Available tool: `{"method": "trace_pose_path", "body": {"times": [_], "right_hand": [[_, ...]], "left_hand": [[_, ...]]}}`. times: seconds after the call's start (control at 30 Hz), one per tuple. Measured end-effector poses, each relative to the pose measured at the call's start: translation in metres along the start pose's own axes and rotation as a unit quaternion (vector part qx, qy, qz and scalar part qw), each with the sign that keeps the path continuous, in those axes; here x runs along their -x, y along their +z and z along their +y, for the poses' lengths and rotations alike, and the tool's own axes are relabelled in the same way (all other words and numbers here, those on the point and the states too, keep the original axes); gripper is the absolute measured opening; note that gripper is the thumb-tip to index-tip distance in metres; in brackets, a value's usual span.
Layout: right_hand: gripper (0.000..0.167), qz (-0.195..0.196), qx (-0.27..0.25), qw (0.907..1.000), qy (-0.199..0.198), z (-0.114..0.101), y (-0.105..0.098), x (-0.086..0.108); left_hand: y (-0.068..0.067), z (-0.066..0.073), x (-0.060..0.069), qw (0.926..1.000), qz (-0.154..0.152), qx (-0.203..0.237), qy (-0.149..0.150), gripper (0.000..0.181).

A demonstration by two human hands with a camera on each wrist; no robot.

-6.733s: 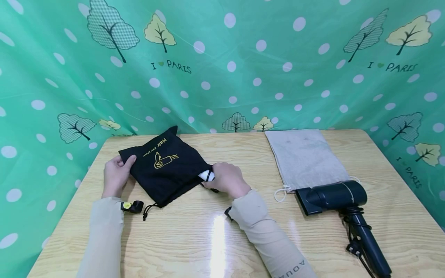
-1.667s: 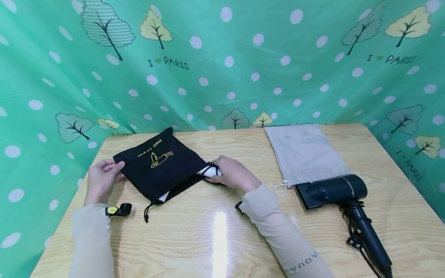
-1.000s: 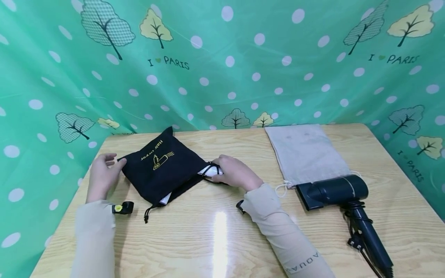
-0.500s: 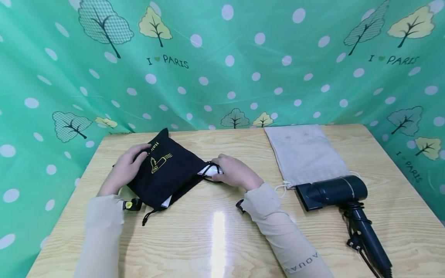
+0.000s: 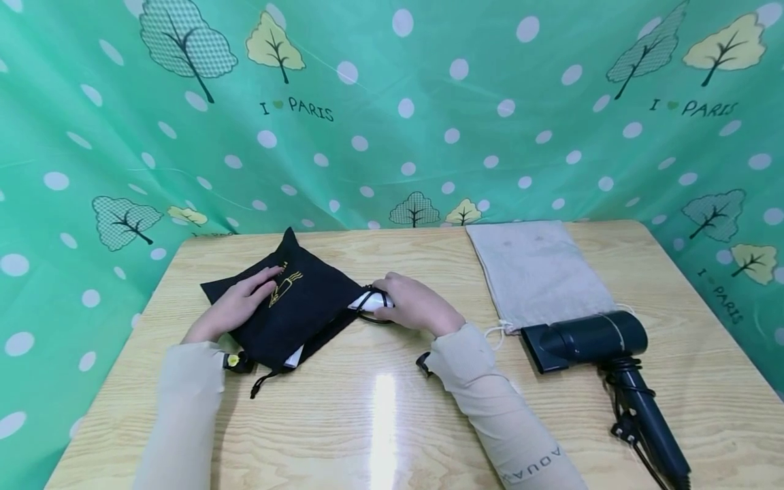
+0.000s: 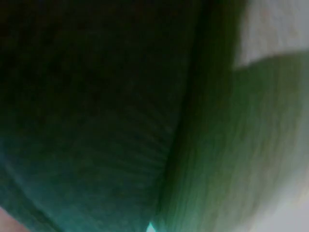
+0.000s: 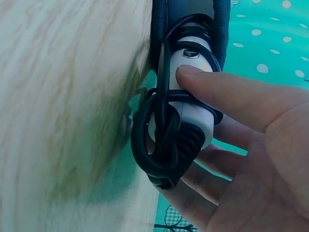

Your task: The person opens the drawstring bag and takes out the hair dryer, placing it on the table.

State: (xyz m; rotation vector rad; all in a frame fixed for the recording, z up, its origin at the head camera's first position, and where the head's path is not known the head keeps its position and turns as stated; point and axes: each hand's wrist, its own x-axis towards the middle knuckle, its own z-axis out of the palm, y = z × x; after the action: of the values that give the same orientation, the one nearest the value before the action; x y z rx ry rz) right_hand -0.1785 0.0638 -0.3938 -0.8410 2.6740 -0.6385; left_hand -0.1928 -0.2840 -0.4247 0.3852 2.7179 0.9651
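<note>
A black drawstring bag [image 5: 306,309] printed with a yellow hair dryer lies at the left of the table. My left hand [image 5: 240,303] rests on top of it, fingers stretched over the print. From the bag's mouth sticks the white handle of a hair dryer [image 7: 181,77], wound with a black cord [image 7: 166,130]; the rest of it is mostly hidden inside the bag. My right hand [image 5: 416,303] grips this handle, thumb on one side and fingers curled behind. A white part [image 5: 294,356] also shows at the mouth's near corner. Dark cloth fills much of the left wrist view, blurred.
On the right of the table [image 5: 343,422] lies a dark hair dryer [image 5: 588,344] with its cord wound round the handle. Its nozzle end is beside a flat grey drawstring bag [image 5: 539,272]. A green printed curtain [image 5: 380,102] hangs behind the table.
My left hand has let go of the bag's left corner and moved right onto its top. My right hand has shifted slightly right, and more white handle shows outside the bag.
</note>
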Motion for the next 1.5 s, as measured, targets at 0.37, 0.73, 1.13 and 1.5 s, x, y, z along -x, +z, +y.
{"method": "trace_pose_path", "body": {"times": [0.37,0.73,1.13,1.5], "right_hand": [[0.034,-0.030,0.001,0.9990,0.034,0.000,-0.013,0.007],[0.027,-0.058,-0.003,0.9965,0.060,0.005,-0.021,0.012],[0.026,-0.011,0.008,0.9994,0.033,0.004,-0.004,0.002],[0.052,0.022,0.042,0.9986,0.022,-0.002,0.005,-0.003]], "left_hand": [[0.004,0.003,-0.003,0.9989,-0.008,-0.031,-0.033,0.063],[0.005,0.002,-0.003,0.9992,-0.006,-0.032,-0.022,0.061],[-0.001,0.013,-0.001,0.9986,0.045,-0.029,0.006,0.056],[0.002,0.012,-0.001,0.9990,0.021,-0.031,0.023,0.054]]}}
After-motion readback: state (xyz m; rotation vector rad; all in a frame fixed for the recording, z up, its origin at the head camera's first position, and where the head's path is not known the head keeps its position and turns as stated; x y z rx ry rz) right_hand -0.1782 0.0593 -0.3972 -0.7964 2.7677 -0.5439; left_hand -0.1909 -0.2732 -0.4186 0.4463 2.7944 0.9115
